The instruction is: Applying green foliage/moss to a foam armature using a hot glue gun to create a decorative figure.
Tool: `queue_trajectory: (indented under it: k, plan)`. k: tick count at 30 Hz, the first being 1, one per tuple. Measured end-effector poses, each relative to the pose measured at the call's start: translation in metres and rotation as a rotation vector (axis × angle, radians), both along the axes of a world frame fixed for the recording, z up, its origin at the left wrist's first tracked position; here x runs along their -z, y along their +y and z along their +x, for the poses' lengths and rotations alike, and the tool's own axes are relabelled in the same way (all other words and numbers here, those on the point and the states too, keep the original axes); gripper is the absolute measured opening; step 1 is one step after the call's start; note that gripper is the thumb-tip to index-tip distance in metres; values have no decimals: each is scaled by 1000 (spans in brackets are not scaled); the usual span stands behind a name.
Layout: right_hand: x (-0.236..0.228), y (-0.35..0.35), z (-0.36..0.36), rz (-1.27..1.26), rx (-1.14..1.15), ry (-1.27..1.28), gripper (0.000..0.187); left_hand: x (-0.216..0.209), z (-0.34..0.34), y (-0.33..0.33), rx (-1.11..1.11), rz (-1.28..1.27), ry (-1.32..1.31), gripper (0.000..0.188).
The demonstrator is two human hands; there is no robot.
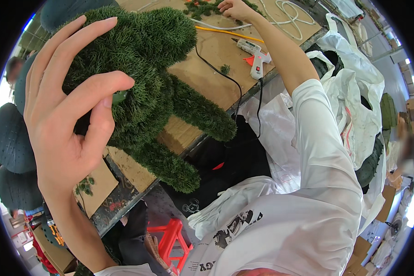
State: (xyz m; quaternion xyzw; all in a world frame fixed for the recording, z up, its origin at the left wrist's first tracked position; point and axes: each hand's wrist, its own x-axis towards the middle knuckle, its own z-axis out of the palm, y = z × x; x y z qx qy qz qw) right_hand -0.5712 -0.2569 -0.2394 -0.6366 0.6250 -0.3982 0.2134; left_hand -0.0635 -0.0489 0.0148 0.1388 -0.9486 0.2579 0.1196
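A large figure (142,60) covered in dark green artificial grass, with stubby limbs, lies on the table at the left and centre. My left hand (64,119) is raised over it, close to the camera. Its thumb and index finger pinch a small shiny green piece (119,97), mostly hidden, while the other fingers stretch along the figure. Far off at the table's back, my right hand (237,10) has its fingers bent down into a loose pile of green grass sprigs (202,9). Whatever lies between those fingertips is too small to make out.
A white hot glue gun (258,62) with an orange trigger lies on the cardboard-covered table (207,76), its black cord hanging over the edge. White tubing (290,14) coils behind. White sacks (354,87) stand right, dark rounded shells (14,138) left, a red stool (170,239) below.
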Motion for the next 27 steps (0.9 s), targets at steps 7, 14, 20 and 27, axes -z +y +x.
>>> queue_trajectory:
  k: [7, 14, 20, 27]
  plan:
    - [16, -21, 41, -191, 43, 739, 40, 6, 2, -3, -5, 50, 25, 18]
    - [50, -57, 68, 5, 190, 806, 29, 3, 7, 4, -10, 73, 49, 19]
    - [40, -45, 103, -188, 154, 678, 20, 11, 16, 6, -46, 57, 91, 19]
    - [1, -1, 62, -99, 47, -368, 21, 8, 5, 9, -11, 51, 147, 19]
